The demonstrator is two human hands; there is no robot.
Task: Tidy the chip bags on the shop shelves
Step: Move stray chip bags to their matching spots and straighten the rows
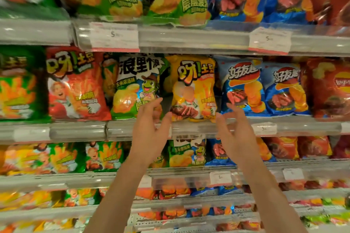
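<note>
Reaching up with left hand (149, 130) and right hand (233, 134), both spread open and empty, flanking the yellow chip bag (194, 89) standing on the middle shelf rail (189, 128); probably closing on both side seams evenly, lifting gently; squeezing between green-and-white bag (135, 85) and blue bag (242, 87), leaving little spare room sideways

The middle chip bag (193, 89) is yellow with orange chips and white-and-yellow lettering. Left of it, one bag (136, 85) is green and white with black lettering, and another (75, 85) is red-orange. The two bags (265, 89) to its right are blue with orange swirls.
</note>
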